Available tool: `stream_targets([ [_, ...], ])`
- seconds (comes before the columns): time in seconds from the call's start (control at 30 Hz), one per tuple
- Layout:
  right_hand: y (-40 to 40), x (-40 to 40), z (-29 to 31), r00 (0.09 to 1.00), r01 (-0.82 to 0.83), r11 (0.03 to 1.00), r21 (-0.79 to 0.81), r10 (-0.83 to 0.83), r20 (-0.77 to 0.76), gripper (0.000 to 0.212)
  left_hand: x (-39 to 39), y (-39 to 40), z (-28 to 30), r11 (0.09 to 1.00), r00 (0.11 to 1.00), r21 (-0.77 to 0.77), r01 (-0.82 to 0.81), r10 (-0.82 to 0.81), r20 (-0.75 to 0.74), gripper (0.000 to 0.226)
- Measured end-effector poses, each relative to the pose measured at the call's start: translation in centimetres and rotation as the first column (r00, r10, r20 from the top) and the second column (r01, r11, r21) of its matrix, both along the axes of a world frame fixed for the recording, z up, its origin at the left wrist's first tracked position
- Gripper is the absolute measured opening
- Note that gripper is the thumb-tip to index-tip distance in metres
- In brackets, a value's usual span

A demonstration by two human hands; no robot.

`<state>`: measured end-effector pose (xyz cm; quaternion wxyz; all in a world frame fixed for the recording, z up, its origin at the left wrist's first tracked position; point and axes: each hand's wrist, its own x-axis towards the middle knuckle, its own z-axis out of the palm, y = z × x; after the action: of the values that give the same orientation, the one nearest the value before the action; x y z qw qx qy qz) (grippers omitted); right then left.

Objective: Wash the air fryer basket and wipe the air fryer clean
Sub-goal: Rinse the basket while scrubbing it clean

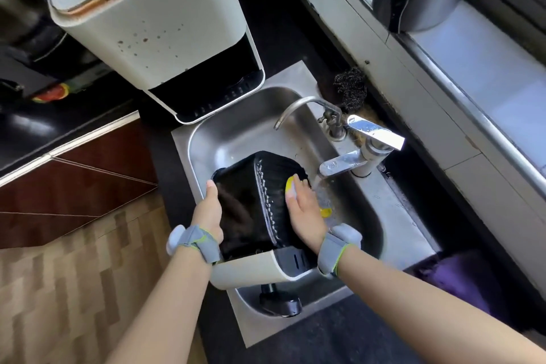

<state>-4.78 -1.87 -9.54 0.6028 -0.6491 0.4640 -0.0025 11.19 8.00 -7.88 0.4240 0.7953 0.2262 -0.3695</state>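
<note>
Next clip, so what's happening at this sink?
A person is washing the air fryer basket, which lies upturned in the steel sink. The left hand grips its side to steady it, while the right hand presses a yellow sponge flat against the ribbed bottom. Water runs from the tap just beside the right hand. The air fryer stands on the counter behind the sink with its drawer slot empty.

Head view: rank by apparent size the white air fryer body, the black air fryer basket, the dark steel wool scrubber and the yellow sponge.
1. White air fryer body, largest by far.
2. Black air fryer basket, held in the steel sink.
3. Dark steel wool scrubber.
4. Yellow sponge; mostly covered by the right hand, so its rank against the scrubber is unsure.
</note>
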Motion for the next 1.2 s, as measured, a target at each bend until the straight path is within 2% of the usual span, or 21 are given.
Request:
stream_targets([
  [0.13, 1.6, 0.8, 2.4, 0.978, -0.079, 0.989, 0.122, 0.053, 0.200, 0.056, -0.5, 0.9, 0.5, 0.992, 0.993, 0.106, 0.062, -0.071, 0.091, 0.080],
  [0.23, 1.0, 0.4, 3.4, 0.969, -0.098, 0.995, 0.004, 0.094, 0.228, 0.062, -0.5, 0.9, 1.3, 0.992, 0.989, 0.098, 0.083, -0.094, 0.115, 0.080],
  [0.3, 0.4, 0.3, 4.1, 0.965, -0.084, 0.992, -0.093, 0.104, 0.240, 0.054, -0.7, 0.8, 1.9, 0.996, 0.991, 0.008, 0.093, -0.094, 0.097, 0.077],
  [0.4, -1.7, 0.3, 4.9, 0.978, -0.109, 0.987, -0.120, 0.128, 0.166, 0.040, -1.7, 0.1, 2.4, 0.979, 0.980, -0.087, 0.184, -0.176, 0.094, 0.067],
  [0.5, -3.0, 0.3, 5.9, 0.979, -0.190, 0.959, -0.209, 0.201, 0.034, 0.042, -3.1, -0.4, 2.8, 0.970, 0.958, -0.040, 0.241, -0.231, 0.173, 0.069],
  [0.6, -3.5, 0.5, 7.3, 0.984, -0.175, 0.942, -0.288, 0.175, -0.025, 0.025, -4.2, -0.9, 3.5, 0.965, 0.945, -0.008, 0.263, -0.257, 0.201, 0.065],
  [0.63, -3.6, 0.6, 7.9, 0.990, -0.138, 0.950, -0.280, 0.139, -0.018, 0.029, -4.4, -1.1, 3.7, 0.966, 0.946, -0.006, 0.259, -0.252, 0.205, 0.066],
  [0.7, -3.8, 0.9, 8.8, 0.999, -0.044, 0.970, -0.239, 0.050, 0.016, 0.055, -4.7, -1.3, 4.3, 0.967, 0.944, -0.009, 0.255, -0.247, 0.217, 0.066],
  [0.77, -4.1, 1.0, 9.6, 0.999, 0.027, 0.964, -0.265, -0.019, 0.031, 0.061, -5.0, -1.5, 4.7, 0.968, 0.940, -0.019, 0.251, -0.239, 0.243, 0.063],
  [0.83, -4.8, 1.0, 10.0, 0.998, 0.062, 0.926, -0.373, -0.067, 0.000, 0.048, -5.3, -1.4, 5.0, 0.968, 0.934, -0.027, 0.250, -0.233, 0.272, 0.061],
  [0.9, -5.8, 0.6, 10.1, 0.993, 0.104, 0.868, -0.486, -0.119, 0.000, 0.020, -5.5, -1.3, 5.4, 0.968, 0.927, -0.025, 0.251, -0.233, 0.295, 0.060],
  [0.93, -6.1, 0.2, 10.3, 0.990, 0.120, 0.841, -0.527, -0.140, 0.001, 0.014, -5.6, -1.1, 5.7, 0.969, 0.925, -0.030, 0.247, -0.227, 0.305, 0.061],
  [1.03, -7.6, -0.8, 10.2, 0.975, 0.116, 0.798, -0.591, -0.204, -0.084, 0.065, -5.8, -0.9, 6.9, 0.972, 0.931, -0.068, 0.226, -0.195, 0.310, 0.062],
  [1.07, -8.0, -1.1, 10.1, 0.969, 0.085, 0.807, -0.585, -0.204, -0.141, 0.075, -5.9, -0.8, 7.2, 0.972, 0.933, -0.090, 0.216, -0.178, 0.314, 0.061],
  [1.13, -8.4, -1.4, 9.7, 0.955, -0.029, 0.826, -0.563, -0.143, -0.259, 0.081, -6.1, -0.8, 8.0, 0.971, 0.928, -0.118, 0.208, -0.158, 0.336, 0.058],
  [1.2, -8.6, -1.4, 9.2, 0.940, -0.149, 0.813, -0.563, -0.061, -0.337, 0.079, -6.2, -0.9, 8.5, 0.967, 0.921, -0.138, 0.212, -0.151, 0.360, 0.054],
])
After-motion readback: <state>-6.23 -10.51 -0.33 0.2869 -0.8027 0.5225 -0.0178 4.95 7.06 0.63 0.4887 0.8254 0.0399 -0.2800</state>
